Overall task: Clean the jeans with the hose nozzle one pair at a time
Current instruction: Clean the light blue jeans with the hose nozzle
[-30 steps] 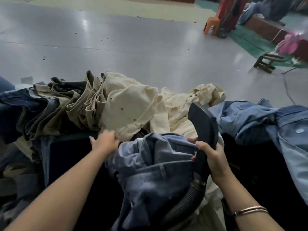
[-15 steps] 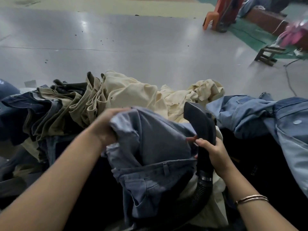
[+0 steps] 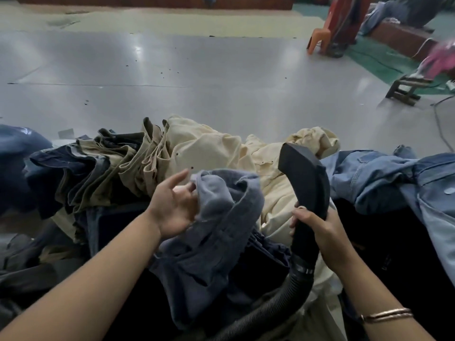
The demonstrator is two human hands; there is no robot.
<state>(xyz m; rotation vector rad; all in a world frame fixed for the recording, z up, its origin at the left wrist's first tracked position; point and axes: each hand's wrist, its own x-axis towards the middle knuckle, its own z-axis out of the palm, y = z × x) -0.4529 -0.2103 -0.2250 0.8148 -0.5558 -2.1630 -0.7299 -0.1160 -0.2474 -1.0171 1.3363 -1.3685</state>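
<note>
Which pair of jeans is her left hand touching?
The grey-blue jeans in the middle, against her left hand; cream, khaki and light-blue pairs lie apart.

The fingertips of the left hand (image 3: 176,205) are covered by the grey-blue jeans (image 3: 216,242). The ribbed hose (image 3: 270,308) is cut off at the bottom edge. The pink object (image 3: 440,61) at right is blurred beyond identification.

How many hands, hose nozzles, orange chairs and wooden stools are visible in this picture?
Hands: 2, left hand and right hand
Hose nozzle: 1
Orange plastic chair: 1
Wooden stool: 1
Total: 5
</note>
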